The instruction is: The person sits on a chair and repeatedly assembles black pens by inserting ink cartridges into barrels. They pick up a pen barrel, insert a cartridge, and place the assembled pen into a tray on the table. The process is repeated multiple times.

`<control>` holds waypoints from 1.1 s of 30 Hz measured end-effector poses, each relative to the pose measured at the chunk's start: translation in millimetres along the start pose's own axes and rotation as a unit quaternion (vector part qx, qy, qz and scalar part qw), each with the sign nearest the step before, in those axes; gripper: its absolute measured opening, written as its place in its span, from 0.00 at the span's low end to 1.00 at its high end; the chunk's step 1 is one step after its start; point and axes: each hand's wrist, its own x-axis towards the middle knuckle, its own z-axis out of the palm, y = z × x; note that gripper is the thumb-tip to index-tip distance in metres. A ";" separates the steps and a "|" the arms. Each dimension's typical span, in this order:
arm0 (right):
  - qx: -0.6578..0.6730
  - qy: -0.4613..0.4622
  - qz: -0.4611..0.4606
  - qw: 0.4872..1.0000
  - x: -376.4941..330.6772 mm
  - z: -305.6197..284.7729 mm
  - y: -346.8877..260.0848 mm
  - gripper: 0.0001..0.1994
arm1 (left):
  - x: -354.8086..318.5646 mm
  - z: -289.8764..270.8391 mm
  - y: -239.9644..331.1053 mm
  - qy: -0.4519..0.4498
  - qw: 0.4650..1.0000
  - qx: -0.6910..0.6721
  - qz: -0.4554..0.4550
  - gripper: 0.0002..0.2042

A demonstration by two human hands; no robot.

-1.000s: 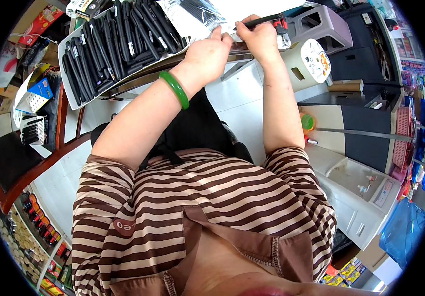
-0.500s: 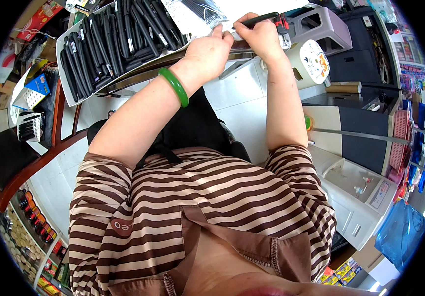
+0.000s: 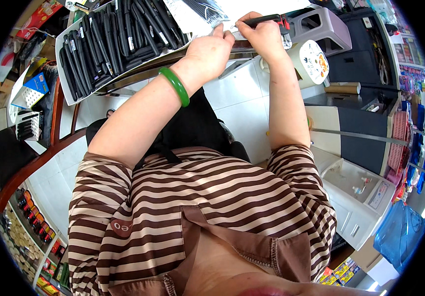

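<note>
At the table's near edge, my left hand (image 3: pixel 210 52) has its index finger and thumb closed together on something small that I cannot make out. A green bangle (image 3: pixel 174 87) circles that wrist. Just beyond those fingertips is a clear plastic bag (image 3: pixel 205 11) of thin black sticks. My right hand (image 3: pixel 264 39) is close by on the right, its fingers closed round a slim black pen (image 3: pixel 264 19) held nearly level. The two hands' fingertips almost meet over white paper (image 3: pixel 247 7). To the left, a white tray (image 3: pixel 69 101) holds many black pens (image 3: pixel 118 37).
A red and black object (image 3: pixel 284 24) stands at the table edge beside my right hand. A grey plastic stool (image 3: pixel 338 32) and a white bin with a printed lid (image 3: pixel 315 61) are to the right. A wooden chair (image 3: pixel 12 153) stands left, a water dispenser (image 3: pixel 355 190) lower right.
My right hand and the pen have shifted slightly to the right. My left hand has stayed almost in place.
</note>
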 end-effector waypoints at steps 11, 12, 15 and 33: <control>0.073 -0.001 0.026 0.997 -1.5 1.7 11.2 0.07 | -0.6 -2.4 2.3 -0.003 1.000 -0.002 -0.005 0.21; 0.064 0.016 0.008 0.998 -1.4 2.7 16.2 0.07 | -0.2 -2.3 2.1 0.001 1.000 -0.002 -0.002 0.21; 0.078 -0.010 0.030 0.996 -5.9 0.2 3.1 0.07 | -0.3 -0.9 1.3 0.000 1.000 0.003 -0.007 0.21; 0.092 0.039 -0.013 0.995 -0.4 16.0 6.4 0.09 | -0.7 -4.8 2.4 -0.012 1.000 -0.003 -0.005 0.19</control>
